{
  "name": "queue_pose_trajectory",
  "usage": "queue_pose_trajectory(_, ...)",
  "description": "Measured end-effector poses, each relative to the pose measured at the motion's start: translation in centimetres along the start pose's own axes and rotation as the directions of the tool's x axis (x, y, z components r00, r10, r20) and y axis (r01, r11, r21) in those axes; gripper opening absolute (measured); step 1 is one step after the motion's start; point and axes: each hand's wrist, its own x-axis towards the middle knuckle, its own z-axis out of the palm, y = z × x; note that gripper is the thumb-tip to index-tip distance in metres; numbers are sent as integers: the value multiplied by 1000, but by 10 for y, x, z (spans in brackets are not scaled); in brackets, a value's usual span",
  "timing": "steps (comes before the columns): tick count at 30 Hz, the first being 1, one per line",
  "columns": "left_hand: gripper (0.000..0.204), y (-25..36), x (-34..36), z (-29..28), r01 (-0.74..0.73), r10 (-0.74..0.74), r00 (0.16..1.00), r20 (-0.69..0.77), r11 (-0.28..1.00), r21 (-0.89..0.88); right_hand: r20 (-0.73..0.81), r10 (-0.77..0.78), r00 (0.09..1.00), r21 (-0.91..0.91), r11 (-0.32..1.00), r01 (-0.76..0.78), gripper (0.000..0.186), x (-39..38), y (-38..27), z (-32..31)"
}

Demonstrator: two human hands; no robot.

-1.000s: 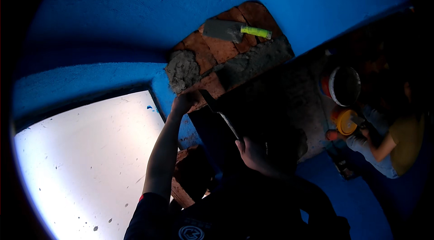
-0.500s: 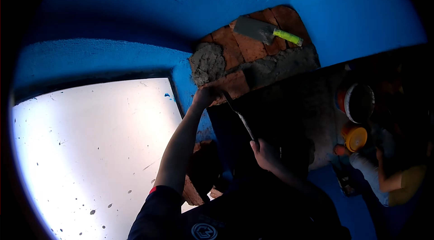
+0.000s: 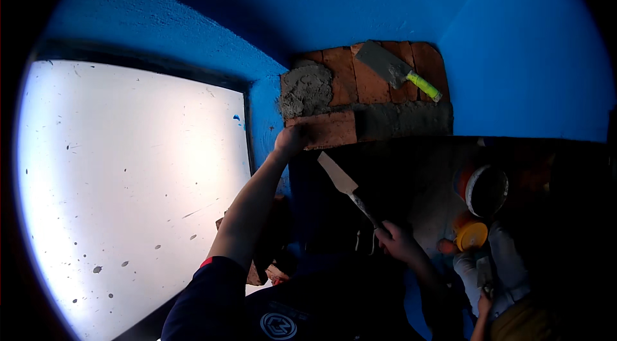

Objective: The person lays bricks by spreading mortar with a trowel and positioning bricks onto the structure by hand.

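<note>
At the left end of a reddish brick (image 3: 331, 130), my left hand (image 3: 291, 140) has its fingers closed on it; the fingertips are partly in shadow. The brick lies along the front edge of a brick ledge (image 3: 340, 80), in a row with grey mortar (image 3: 405, 119) to its right. A mound of wet mortar (image 3: 307, 89) sits just behind it. My right hand (image 3: 397, 240) grips the handle of a narrow trowel (image 3: 337, 174), its flat blade apart from the brick and below it. A wide trowel with a lime-green handle (image 3: 424, 86) lies across the bricks farther back.
Blue walls (image 3: 533, 71) enclose the ledge, with a bright window (image 3: 141, 180) at left. Loose bricks (image 3: 276, 273) are by my left elbow. At lower right a person (image 3: 508, 277) holds a flat-bladed tool (image 3: 484, 271) near a bucket (image 3: 486, 191) and a yellow container (image 3: 472, 236).
The narrow trowel has come away from the brick's front, back toward me, and its blade face now shows. My left hand stays at the brick's left end. The view has turned.
</note>
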Motion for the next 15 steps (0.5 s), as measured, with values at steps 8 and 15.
queue_pose_trajectory(8,26,35,-111,94,217,-375,881,-288,862,-458,-284,-403,870,-777,629,37,48,65,1,-71)
queue_pose_trajectory(15,28,31,-210,174,320,-350,936,24,823,-470,-194,-196,961,-901,424,-95,48,125,-96,-97)
